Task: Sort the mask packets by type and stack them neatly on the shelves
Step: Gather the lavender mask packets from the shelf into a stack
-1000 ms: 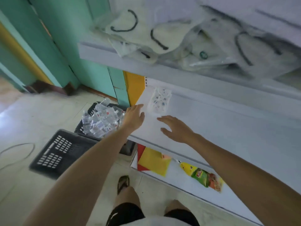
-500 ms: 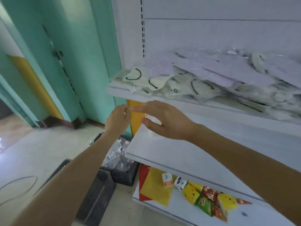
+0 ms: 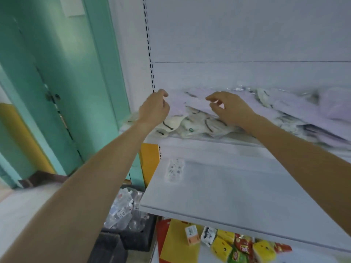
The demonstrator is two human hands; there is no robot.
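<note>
The left hand's (image 3: pixel 154 109) fingers are curled inward with the thumb raised. The back of the hand hides them, so it cannot be told whether they grasp anything. The right hand's (image 3: pixel 229 109) fingers are loosely bent and spread, with nothing seen between them. Both hands hover over the left end of the white metal upper shelf (image 3: pixel 199 143), above a loose heap of mask packets. These are flat pale lilac packets (image 3: pixel 190 102) on top and white masks with black ear loops in clear plastic (image 3: pixel 190 127) along the front edge. The heap runs blurred toward the shelf's right end. One shelf down, a single clear packet with a dark printed pattern (image 3: pixel 174 169) lies alone at the back left corner of the white middle shelf (image 3: pixel 237 196). On the bottom shelf, near its left end, lie a yellow sheet (image 3: pixel 176 242), a small orange and white box (image 3: pixel 192 232) and yellow, red and green snack packets (image 3: pixel 245 247). On the floor just left of the shelving stands a black plastic crate (image 3: pixel 136 242) filled with small clear packets (image 3: pixel 123 209), with a teal door (image 3: pixel 57 76) behind it.
</note>
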